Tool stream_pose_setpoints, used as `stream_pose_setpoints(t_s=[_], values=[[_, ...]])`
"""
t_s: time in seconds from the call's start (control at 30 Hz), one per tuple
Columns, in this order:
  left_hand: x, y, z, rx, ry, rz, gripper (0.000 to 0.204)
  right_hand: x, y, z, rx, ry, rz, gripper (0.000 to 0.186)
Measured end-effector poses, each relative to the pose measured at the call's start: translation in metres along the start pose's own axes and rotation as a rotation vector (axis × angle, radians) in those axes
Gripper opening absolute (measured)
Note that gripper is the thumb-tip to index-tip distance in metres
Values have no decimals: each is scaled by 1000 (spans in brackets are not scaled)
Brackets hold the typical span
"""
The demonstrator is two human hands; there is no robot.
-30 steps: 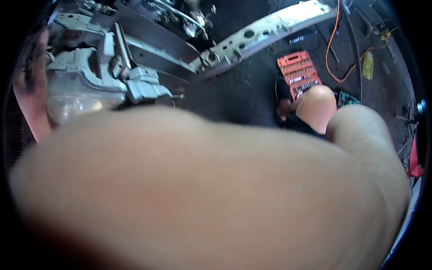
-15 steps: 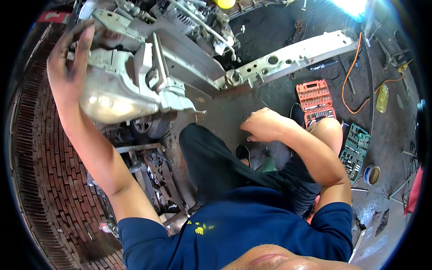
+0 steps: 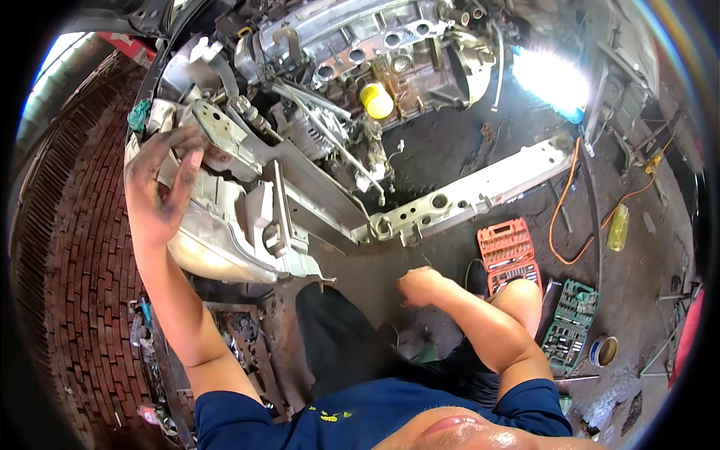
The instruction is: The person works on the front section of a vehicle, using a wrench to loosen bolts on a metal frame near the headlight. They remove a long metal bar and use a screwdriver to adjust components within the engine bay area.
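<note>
My left hand (image 3: 161, 184), smeared with dark grease, is raised at the car's front left corner. Its thumb stands apart from the fingers, and nothing shows between them. Beneath and beside it sits a headlight (image 3: 217, 259) with a pale, shiny lens; whether the fingertips touch its housing I cannot tell. Next to the fingers is a metal bracket with holes (image 3: 215, 124). Lower in the middle, my right hand (image 3: 418, 287) hangs over the floor by my knees, fingers curled in. Its palm faces away, so anything inside is hidden.
The engine (image 3: 360, 56), with a yellow cap (image 3: 376, 100), lies exposed beyond a pale crossmember (image 3: 465, 187). An orange socket set (image 3: 506, 244) and a green one (image 3: 574, 315) lie open at right, near a tin (image 3: 603, 350). A bright lamp (image 3: 551, 82) and orange cable (image 3: 559, 225) are farther back.
The view has tilted up, bringing the engine into sight. My left hand remains by the headlight, its fingers now closer to the bracket. My right hand stays curled over the floor.
</note>
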State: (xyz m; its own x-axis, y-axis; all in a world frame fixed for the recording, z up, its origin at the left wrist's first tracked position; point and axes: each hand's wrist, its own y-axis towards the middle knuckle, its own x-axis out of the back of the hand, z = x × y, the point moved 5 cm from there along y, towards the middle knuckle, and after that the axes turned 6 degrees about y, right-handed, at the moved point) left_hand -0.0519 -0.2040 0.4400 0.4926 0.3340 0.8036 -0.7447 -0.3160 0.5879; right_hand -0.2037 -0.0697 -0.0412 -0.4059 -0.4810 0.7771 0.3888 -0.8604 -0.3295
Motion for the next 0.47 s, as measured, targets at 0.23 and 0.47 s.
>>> stream_pose_setpoints(t_s=[0.23,0.47], values=[[4,-7,3,-21,-7,-32,23,-2,9,10,21,-1,31,42],[5,-6,4,-31,7,13,29,10,-2,9,-44,97,16,50]])
